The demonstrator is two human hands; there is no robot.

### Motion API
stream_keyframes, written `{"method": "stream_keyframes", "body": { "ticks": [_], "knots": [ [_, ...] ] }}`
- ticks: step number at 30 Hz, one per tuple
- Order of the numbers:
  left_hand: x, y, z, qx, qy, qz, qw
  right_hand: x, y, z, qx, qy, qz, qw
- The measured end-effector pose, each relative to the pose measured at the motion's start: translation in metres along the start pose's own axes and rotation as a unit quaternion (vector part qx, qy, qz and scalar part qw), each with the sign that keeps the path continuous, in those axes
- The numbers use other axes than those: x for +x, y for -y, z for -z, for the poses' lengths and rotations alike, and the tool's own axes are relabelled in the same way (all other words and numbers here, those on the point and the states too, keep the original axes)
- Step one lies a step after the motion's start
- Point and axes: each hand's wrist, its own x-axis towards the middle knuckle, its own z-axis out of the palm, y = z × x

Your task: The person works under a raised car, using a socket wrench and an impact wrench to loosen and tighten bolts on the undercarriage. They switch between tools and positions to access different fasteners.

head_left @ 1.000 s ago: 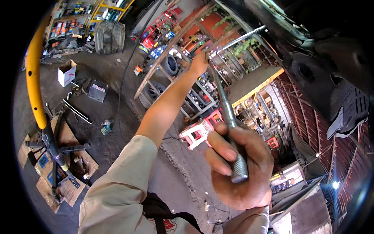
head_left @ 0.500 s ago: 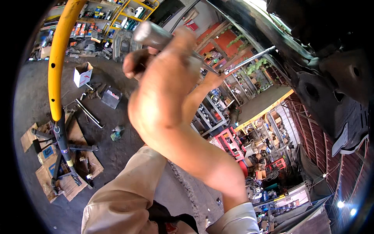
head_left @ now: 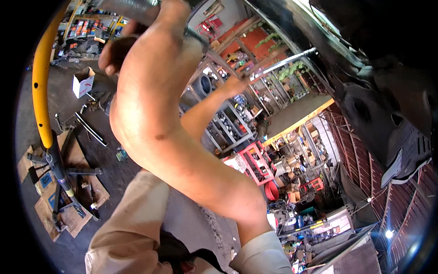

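Observation:
My right arm reaches up from the lower right across the picture. At its end my right hand [head_left: 153, 55] is closed around a thick grey metal tube [head_left: 130, 10], cut off by the top edge. A thin dark bar [head_left: 197, 38] runs from the tube side down to the right. Behind the right arm, my left hand [head_left: 235, 86] is closed where this bar meets a long chrome extension bar [head_left: 284, 64]. The extension's far end goes in at the dark vehicle underside [head_left: 365, 98]. Blur and the fingers hide the joint.
A yellow lift post [head_left: 41, 91] stands at the left, over flattened cardboard [head_left: 75, 217] and tools. A white box [head_left: 83, 83] and a metal bar [head_left: 91, 129] lie on the floor. Crowded shelves, a red rack [head_left: 255, 162] and a tyre [head_left: 204, 86] are beyond my arms.
My right hand and the grey tube have moved up and left, the tube partly leaving the picture. My left hand and the surroundings also appear shifted left.

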Motion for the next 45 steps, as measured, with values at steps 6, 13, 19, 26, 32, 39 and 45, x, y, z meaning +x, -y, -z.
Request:
{"method": "stream_keyframes", "body": {
  "ticks": [6, 13, 19, 26, 32, 39, 45],
  "knots": [
    [-0.016, -0.016, 0.022, 0.042, -0.029, -0.041, 0.998, -0.027, 0.032, 0.021, 0.082, 0.046, -0.062, 0.994],
    [-0.035, -0.043, 0.033, 0.088, -0.046, -0.085, 0.991, -0.083, 0.104, 0.045, 0.132, 0.145, -0.152, 0.969],
    [-0.056, -0.045, 0.046, 0.197, -0.142, -0.118, 0.963, -0.134, 0.121, 0.084, 0.03, 0.177, -0.204, 0.962],
    [-0.122, -0.03, 0.069, 0.233, -0.127, -0.236, 0.935, -0.18, 0.094, 0.218, -0.234, 0.06, -0.357, 0.903],
    [-0.182, 0.046, 0.08, 0.14, 0.097, -0.213, 0.962, -0.214, 0.063, 0.371, -0.634, -0.032, -0.292, 0.716],
    [-0.258, 0.065, 0.046, -0.149, 0.323, 0.333, 0.873, -0.266, 0.046, 0.529, -0.778, -0.001, -0.22, 0.588],
    [-0.306, 0.091, -0.054, -0.217, 0.271, 0.371, 0.861, -0.22, 0.04, 0.581, -0.779, -0.116, -0.251, 0.562]
  ]
}}
